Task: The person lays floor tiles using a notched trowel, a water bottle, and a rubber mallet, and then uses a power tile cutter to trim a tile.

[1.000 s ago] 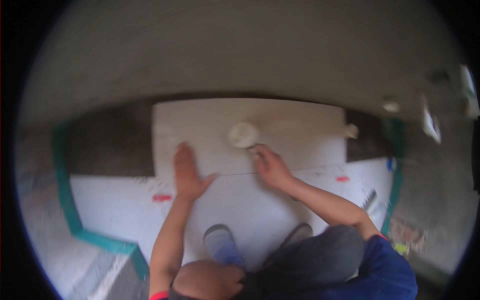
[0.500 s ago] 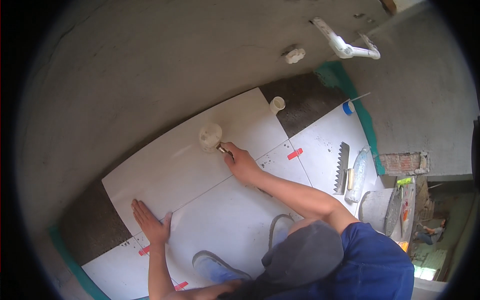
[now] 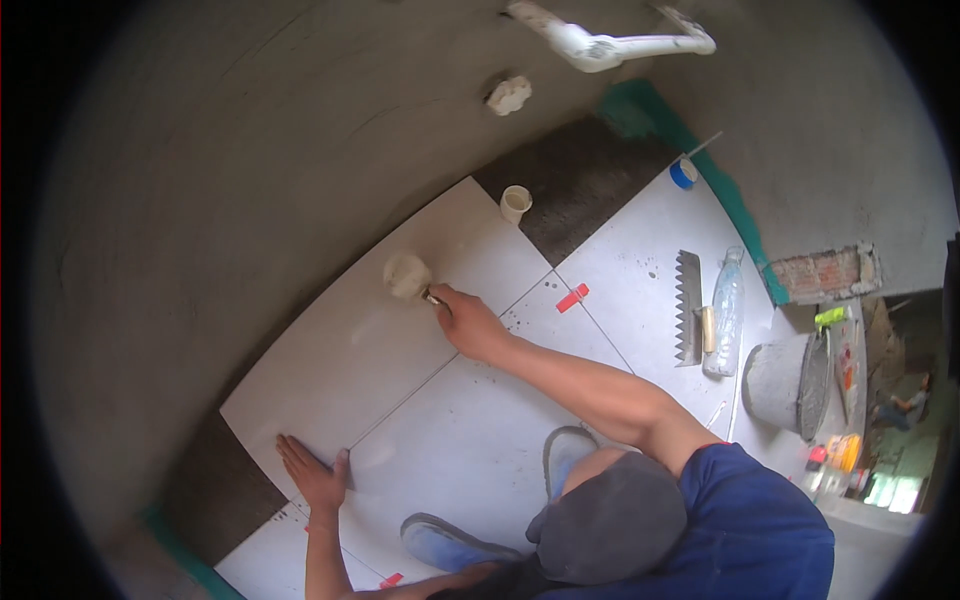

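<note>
Right hand: fist (image 3: 470,318) wrapped round the grip of the mallet (image 3: 407,275), whose round white head lies at 10 o'clock from it; whether the head touches the tile, I cannot tell
Left hand: spread wide (image 3: 315,473), palm down near the lower-left end of the tile, at 7 to 8 o'clock from the right hand; nothing seen in its grasp
Tile: large, white (image 3: 370,330), beneath the mallet, slanting from 7 to 1 o'clock along the wall (image 3: 300,150); dark bed (image 3: 590,180) shows past both ends
Cup: white (image 3: 515,203), at the tile's edge, 1 o'clock from the right hand
Red strips: one (image 3: 573,298) across a joint near 3 o'clock; another (image 3: 391,580) between 6 and 7
Trowel: toothed, wooden-handled (image 3: 688,308), at 3 o'clock; clear bottle (image 3: 727,312) lying just beside it
Bucket: grey (image 3: 785,385), tipped, between 3 and 4 o'clock
Tape: blue roll (image 3: 683,173), at 2 o'clock
Pipe: white (image 3: 610,48), on the wall, 1 o'clock
Shoes: one (image 3: 440,542) near 6 o'clock; one (image 3: 562,452) near 5
</note>
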